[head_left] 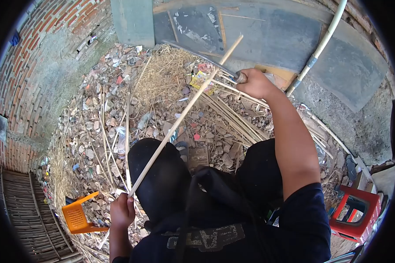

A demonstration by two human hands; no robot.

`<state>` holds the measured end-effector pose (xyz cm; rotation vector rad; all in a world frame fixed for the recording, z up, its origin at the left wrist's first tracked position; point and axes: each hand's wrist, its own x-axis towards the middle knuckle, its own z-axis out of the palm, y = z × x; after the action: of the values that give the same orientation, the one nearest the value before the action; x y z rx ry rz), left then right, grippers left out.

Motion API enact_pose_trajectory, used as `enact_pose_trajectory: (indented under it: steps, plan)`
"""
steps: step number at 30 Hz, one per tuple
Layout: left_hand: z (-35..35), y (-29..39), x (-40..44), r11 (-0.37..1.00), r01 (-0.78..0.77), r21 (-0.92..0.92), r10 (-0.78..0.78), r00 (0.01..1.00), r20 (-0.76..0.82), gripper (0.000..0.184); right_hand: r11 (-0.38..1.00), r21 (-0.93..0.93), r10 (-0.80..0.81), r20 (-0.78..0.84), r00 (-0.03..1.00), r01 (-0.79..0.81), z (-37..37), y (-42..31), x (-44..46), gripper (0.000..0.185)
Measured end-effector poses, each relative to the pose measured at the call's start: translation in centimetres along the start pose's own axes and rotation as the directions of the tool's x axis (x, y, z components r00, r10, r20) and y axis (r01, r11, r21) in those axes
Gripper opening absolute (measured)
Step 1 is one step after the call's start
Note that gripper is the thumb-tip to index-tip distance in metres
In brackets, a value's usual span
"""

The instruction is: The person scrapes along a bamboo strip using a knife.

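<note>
A long pale strip of bamboo or wood (pixel 175 125) runs slantwise from lower left to upper right, over my dark-clothed knee. My left hand (pixel 122 211) is closed round its lower end. In my right hand (pixel 255 82) is the handle of a long-bladed knife (pixel 197 54), its blade pointing to the upper left. The blade crosses the strip near its upper part; whether they touch I cannot tell. Several cut strips (pixel 235 118) lie on the rubble beneath, between my knees and the far wall.
Rubble and litter (pixel 90 153) cover the ground, with dry straw (pixel 162 74) ahead. An orange plastic stool or chair (pixel 76 217) lies at left, a red crate or stool (pixel 371 206) at right. A pale pole (pixel 324 39) leans at the upper right; a brick wall (pixel 19 96) stands at left.
</note>
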<state>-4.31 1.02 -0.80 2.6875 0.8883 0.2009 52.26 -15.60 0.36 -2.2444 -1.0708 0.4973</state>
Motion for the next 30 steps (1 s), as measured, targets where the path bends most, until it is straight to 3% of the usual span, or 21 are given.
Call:
enact_pose_trajectory:
  steps: [3,6,7,10,12,15,18,21,23,26,28,30]
  plan:
    - [0.3,0.1,0.4,1.0,0.018,-0.015,-0.018,1.0,0.012,0.022,0.977,-0.092,-0.192,0.033,0.981,0.195,0.4,-2.0,-1.2,0.026]
    - [0.7,-0.5,0.4,1.0,0.006,0.023,-0.006,1.0,-0.01,0.021,0.968,-0.22,-0.084,0.156,0.984,0.118,0.2,-3.3,-1.3,0.029]
    - [0.9,-0.4,-0.2,0.998,0.018,0.053,-0.017,0.999,-0.029,0.021,0.992,-0.085,-0.085,0.133,0.987,0.097,0.6,-1.9,-0.4,0.033]
    - [0.6,-0.1,-0.1,0.985,-0.002,0.171,0.018,0.995,-0.094,0.02,0.99,-0.136,0.027,-0.079,0.997,-0.038,1.4,1.4,1.5,0.036]
    - [-0.4,0.6,0.0,0.985,0.004,0.175,0.009,0.997,-0.071,0.022,0.984,-0.179,-0.012,-0.016,1.0,0.009,0.9,1.2,0.9,0.032]
    - [-1.4,2.3,0.8,0.992,0.102,-0.075,-0.102,0.995,0.009,0.025,0.967,-0.241,-0.056,0.102,0.993,0.079,-0.1,-1.9,-1.0,0.029]
    - [-1.5,1.4,1.2,0.936,0.201,-0.291,-0.139,0.966,0.22,0.027,0.961,-0.243,-0.099,0.149,0.984,0.133,0.0,-3.2,-1.5,0.031]
    - [0.0,0.1,0.6,0.981,0.111,-0.159,-0.091,0.988,0.128,0.025,0.99,-0.126,-0.047,0.076,0.996,0.056,0.8,-0.4,-0.2,0.03]
    - [-0.8,0.9,0.8,0.975,0.131,-0.178,-0.105,0.983,0.151,0.025,0.993,-0.116,0.013,-0.033,0.999,-0.017,1.7,2.4,1.4,0.029]
    - [-2.6,3.1,1.0,0.943,0.21,-0.259,-0.157,0.965,0.21,0.024,0.985,-0.168,0.03,0.034,0.999,-0.024,0.6,0.1,0.1,0.03]
    - [-3.0,3.8,1.2,0.928,0.241,-0.283,-0.177,0.956,0.233,0.024,0.966,-0.248,-0.046,0.085,0.995,0.066,0.4,-1.8,-0.8,0.029]
    - [-3.1,3.6,1.2,0.962,0.213,-0.17,-0.168,0.955,0.243,0.02,0.94,-0.308,-0.116,0.115,0.987,0.147,1.0,-2.9,-1.3,0.028]
